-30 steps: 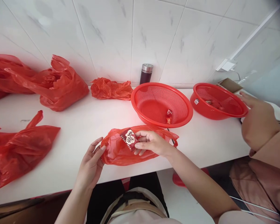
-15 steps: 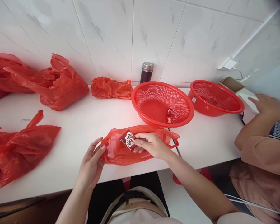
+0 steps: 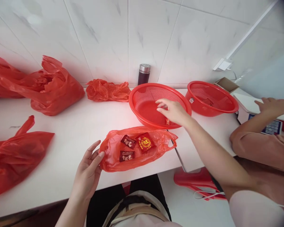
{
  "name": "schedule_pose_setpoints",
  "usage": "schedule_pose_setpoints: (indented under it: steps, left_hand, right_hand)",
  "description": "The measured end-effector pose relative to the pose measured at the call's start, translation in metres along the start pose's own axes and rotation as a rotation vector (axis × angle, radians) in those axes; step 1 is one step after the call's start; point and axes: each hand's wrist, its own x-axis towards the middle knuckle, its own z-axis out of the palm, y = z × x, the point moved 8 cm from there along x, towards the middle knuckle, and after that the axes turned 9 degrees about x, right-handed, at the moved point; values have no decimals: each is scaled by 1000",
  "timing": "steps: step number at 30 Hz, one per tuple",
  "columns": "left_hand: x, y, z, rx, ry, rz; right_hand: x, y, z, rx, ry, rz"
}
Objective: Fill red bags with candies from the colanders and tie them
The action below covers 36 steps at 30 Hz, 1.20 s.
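Observation:
My left hand (image 3: 91,165) pinches the left rim of a red plastic bag (image 3: 113,165) lying open on the table. Inside the bag are two dark red wrapped packets (image 3: 127,156) and a larger bright red packet (image 3: 145,142) with a gold round emblem. My right hand (image 3: 171,110) hovers over the near red colander (image 3: 142,118), thumb and fingers apart, with nothing seen between them. A small orange-red packet (image 3: 167,121) lies in that colander below the hand; the hand hides part of the colander's floor.
Several filled red bags (image 3: 59,91) stand at the left, and a crumpled red bag (image 3: 107,90) lies by the wall. Behind the colander is a dark flask (image 3: 144,75). A second colander (image 3: 211,97) sits to the right, near a co-worker's arm (image 3: 257,126). A red stool (image 3: 194,179) stands below the table.
My right hand has let go of the dark red packet in the bag and moved up and right over the colander. My left hand keeps its hold on the bag's rim.

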Motion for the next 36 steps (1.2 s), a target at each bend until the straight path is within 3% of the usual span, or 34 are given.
schedule_pose_setpoints:
  steps: [2,5,8,12,17,19,21,24,27,31,34,36]
  left_hand:
    - [-2,-1,-1,8,15,-11]
    - [-3,-4,-3,24,19,-24]
    - [-3,-8,-7,41,14,-37]
    - [-2,-10,-10,55,16,-37]
    - [-6,-4,-6,82,36,-19]
    - [-8,-2,-5,92,36,-14]
    - [-7,-3,-4,101,22,-22]
    - [-4,-9,-1,96,-39,-66]
    - [-2,-13,0,41,-64,-97]
    - [-3,-8,-2,0,-36,-69]
    - [-5,-5,-6,10,-30,-56]
    - [-5,-5,-10,11,-21,-58]
  right_hand:
    - [22,46,0,-231,-205,153]
    - [29,104,21,-430,-559,299]
    - [30,128,39,-442,-616,319]
    - [34,129,47,-377,-595,282]
    - [39,90,25,-193,-496,204]
    - [32,51,17,12,-433,132]
    - [14,0,16,375,-409,9]
    - [-29,-66,48,526,-616,-102]
    - [-57,-102,86,388,-634,-249]
    - [-64,-112,103,360,-510,-322]
    - [-58,-97,76,418,-360,-281]
    - [-54,-76,48,357,-176,-248]
